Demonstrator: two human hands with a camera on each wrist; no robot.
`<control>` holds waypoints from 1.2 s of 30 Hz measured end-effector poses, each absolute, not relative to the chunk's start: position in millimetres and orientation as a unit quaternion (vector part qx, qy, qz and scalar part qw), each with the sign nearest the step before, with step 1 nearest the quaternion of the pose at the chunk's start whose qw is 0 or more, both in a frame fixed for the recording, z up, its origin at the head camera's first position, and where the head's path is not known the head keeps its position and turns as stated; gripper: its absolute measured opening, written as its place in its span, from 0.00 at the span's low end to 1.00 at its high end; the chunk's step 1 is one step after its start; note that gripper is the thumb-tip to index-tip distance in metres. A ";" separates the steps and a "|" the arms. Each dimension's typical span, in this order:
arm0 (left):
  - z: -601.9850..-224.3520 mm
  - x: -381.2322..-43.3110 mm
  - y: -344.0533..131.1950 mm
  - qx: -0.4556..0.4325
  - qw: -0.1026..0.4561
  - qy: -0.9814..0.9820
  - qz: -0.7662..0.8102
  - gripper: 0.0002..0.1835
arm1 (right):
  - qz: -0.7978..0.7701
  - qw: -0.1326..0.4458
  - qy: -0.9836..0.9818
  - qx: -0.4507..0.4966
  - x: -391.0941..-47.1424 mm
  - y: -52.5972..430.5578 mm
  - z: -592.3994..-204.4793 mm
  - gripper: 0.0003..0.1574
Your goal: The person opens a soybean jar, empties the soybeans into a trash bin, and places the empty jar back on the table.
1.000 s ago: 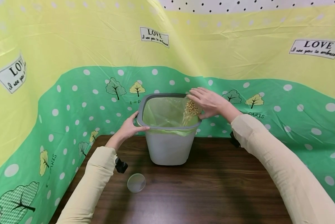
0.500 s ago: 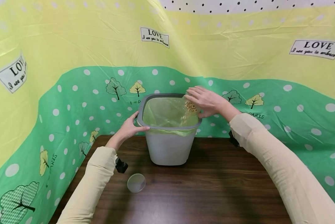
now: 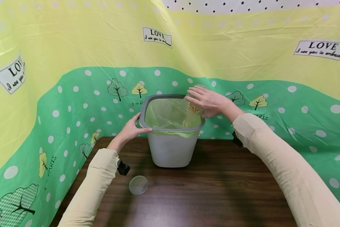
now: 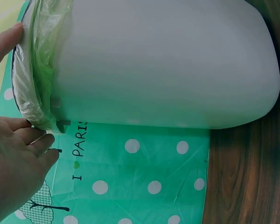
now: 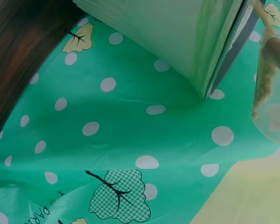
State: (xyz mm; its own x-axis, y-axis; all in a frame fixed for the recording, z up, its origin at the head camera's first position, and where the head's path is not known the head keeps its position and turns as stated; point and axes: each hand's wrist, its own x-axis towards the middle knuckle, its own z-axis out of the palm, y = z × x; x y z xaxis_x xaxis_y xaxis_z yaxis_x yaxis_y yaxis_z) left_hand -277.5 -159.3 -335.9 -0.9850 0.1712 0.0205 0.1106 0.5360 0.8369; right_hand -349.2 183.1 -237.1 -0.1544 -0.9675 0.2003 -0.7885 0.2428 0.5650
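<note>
A light grey trash bin [image 3: 171,153] with a dark grey rim stands upright, lined with a pale green plastic bag [image 3: 161,115]. My left hand [image 3: 128,130] grips the bin's rim at its front left corner, thumb along the front and fingers at the side. Over the right side of the rim, my right hand [image 3: 212,103] holds a clear plastic jar [image 5: 273,123], tilted with its mouth toward the bin. Yellowish soybeans [image 3: 192,108] stream from it into the bag, blurred as they fall. The hand covers much of the jar in the head view.
A round clear lid [image 3: 138,185] lies on the dark wooden table [image 3: 204,201], in front of the bin and to its left. Behind and to the left hangs a green and yellow patterned cloth [image 3: 102,104], close to the bin's back.
My right hand has tipped the jar further and shifted slightly left and up. Fewer soybeans show in the jar as they pour out. The left hand and the bin have stayed put.
</note>
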 end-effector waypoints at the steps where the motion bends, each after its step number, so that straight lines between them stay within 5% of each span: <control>1: -336.0 -277.6 -159.5 0.081 0.032 0.875 0.476 0.53 | -0.169 0.268 -0.739 0.594 -349.2 183.1 -236.3 0.52; 14: -337.1 -278.1 -159.6 0.081 0.035 0.873 0.479 0.52 | -0.221 0.262 -0.728 0.594 -346.0 184.1 -228.4 0.57; 36: -338.3 -280.5 -161.1 0.083 0.032 0.874 0.477 0.52 | -0.222 0.305 -0.697 0.609 -343.7 180.7 -244.2 0.33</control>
